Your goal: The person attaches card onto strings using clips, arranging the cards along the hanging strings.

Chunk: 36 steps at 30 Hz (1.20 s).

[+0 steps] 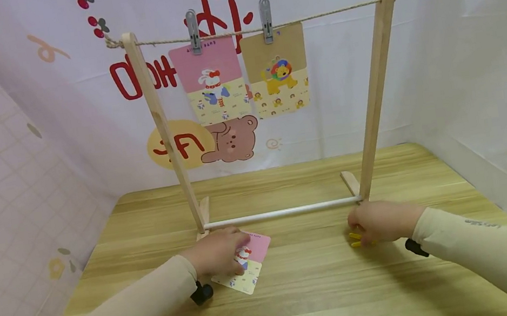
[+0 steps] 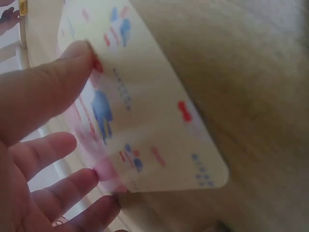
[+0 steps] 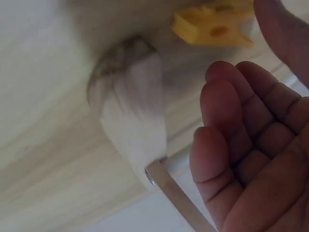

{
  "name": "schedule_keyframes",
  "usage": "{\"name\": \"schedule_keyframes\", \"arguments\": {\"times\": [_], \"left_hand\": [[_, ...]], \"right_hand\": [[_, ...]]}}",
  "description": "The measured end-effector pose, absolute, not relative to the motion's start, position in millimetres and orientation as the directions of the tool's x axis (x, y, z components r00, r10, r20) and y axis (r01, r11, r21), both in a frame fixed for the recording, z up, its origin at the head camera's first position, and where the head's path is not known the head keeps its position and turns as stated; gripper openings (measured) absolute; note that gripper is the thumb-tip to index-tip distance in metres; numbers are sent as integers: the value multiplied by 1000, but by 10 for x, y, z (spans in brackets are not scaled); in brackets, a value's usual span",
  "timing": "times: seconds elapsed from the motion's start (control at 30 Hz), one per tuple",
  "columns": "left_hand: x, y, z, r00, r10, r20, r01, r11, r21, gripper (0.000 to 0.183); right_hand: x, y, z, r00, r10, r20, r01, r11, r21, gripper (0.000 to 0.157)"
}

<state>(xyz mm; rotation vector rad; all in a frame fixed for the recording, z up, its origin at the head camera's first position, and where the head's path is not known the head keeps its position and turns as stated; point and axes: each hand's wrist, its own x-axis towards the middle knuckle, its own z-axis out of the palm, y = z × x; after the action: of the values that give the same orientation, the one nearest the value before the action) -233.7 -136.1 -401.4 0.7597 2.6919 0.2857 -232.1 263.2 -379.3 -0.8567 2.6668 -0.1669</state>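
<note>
One rectangular pink-and-cream card [image 1: 256, 258], long axis slanting away rightward, lies on the wood-grain surface [image 1: 303, 292] beneath the left hand [image 1: 216, 251], digits apart; one two-pronged yellow clip [image 1: 356, 244], prongs leftward, under the right hand [image 1: 383, 220], digits apart.

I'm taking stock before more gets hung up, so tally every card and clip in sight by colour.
Pink-and-cream cards: 2
Brown-and-cream card: 1
Grey clips: 2
Yellow clip: 1
Total: 6

Backdrop txt [image 1: 167, 71], card txt [image 1: 204, 45]: illegible
</note>
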Motion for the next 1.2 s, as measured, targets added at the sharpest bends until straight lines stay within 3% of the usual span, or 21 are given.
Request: {"name": "schedule_keyframes", "arguments": {"times": [0.17, 0.37, 1.2], "left_hand": [[-2362, -1353, -4064, -812, 528, -249, 467, 844, 265, 70], [-2372, -1332, -4070, -818, 516, -255, 458, 852, 252, 68], [-2385, -1326, -4060, -820, 513, -255, 451, 853, 264, 65]], "right_hand": [[-2309, 2637, -3904, -745, -627, -229, -609, 779, -150, 36], [-2331, 2594, -3947, -760, -613, -217, -602, 789, -119, 40], [-2294, 2544, -3941, -745, -646, -168, -654, 756, -7, 36]]}}
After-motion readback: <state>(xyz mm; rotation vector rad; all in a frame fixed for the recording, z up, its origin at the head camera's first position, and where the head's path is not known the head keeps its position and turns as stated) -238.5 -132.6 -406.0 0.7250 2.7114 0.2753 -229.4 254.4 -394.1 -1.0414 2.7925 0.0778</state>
